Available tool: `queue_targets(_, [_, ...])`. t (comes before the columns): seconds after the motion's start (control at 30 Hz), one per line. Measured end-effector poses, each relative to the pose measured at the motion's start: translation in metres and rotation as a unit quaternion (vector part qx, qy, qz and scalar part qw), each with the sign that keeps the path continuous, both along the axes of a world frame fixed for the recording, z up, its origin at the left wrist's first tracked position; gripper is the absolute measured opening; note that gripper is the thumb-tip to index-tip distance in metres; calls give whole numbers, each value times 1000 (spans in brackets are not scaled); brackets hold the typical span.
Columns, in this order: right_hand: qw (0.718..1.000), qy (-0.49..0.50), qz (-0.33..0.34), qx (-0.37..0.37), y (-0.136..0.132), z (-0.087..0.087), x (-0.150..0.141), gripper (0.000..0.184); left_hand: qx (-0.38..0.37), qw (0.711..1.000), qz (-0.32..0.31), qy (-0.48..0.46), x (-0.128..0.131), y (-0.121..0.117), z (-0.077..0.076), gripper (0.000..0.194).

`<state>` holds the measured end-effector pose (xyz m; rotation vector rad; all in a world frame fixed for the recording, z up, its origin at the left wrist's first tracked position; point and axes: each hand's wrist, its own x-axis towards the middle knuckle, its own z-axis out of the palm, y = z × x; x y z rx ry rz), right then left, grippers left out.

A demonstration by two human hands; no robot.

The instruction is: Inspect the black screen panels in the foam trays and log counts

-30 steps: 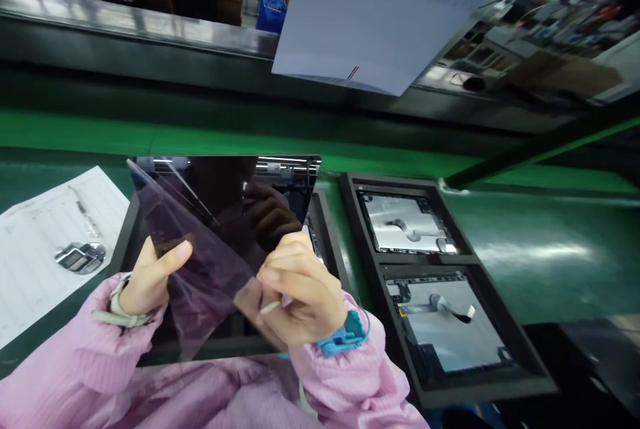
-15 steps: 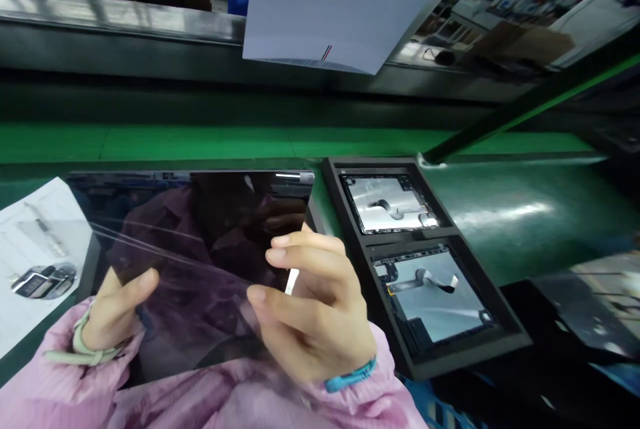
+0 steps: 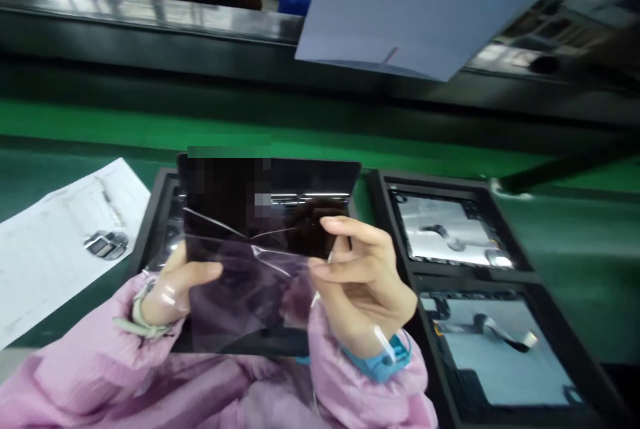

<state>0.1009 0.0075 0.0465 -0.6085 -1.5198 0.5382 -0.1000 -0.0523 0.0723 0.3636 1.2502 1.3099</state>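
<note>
Just in front of the person's pink front, a flat black screen (image 3: pixel 310 182) is held tilted up, with its shiny face toward the eyes. Part of a dark tray (image 3: pixel 153 222) peeks out behind its left side. Clear film (image 3: pixel 240 295) lies over the lower part of the screen, and the top part is bare.

The left hand (image 3: pixel 173 285) has a firm grip on the left edge of the screen, with its thumb on the front. Its other fingers are hidden behind. The right hand (image 3: pixel 367 275) is by the right edge. Its grip is narrow and seems to pinch the film, since the folds run up to its fingertips. One more finger sticks out above, close to the glass.

Half a second ago, the film had long, soft lines across it, and the right fingers were spread wider. Now the folds come together in a sharp little point near the middle of the screen. That means the film is not flat there. I think it is thin and floppy, so it could crumple easily.

On the green counter (image 3: pixel 575 229), to the right, is a second dark tray (image 3: pixel 480 276) with two silver parts (image 3: pixel 500 355) in it. To the left is white paper (image 3: pixel 45 242) with a small shiny thing (image 3: pixel 106 244) on it, too blurry to name.
</note>
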Motion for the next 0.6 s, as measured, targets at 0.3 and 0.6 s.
queue_targets(0.3, [999, 34, 16, -34, 11, -12, 6, 27, 94, 986, -128, -54, 1, 4, -30, 33])
queue_targets(0.6, [996, 51, 67, -11, 14, -9, 13, 29, 128, 977, -166, -38, -2, 2, -35, 29])
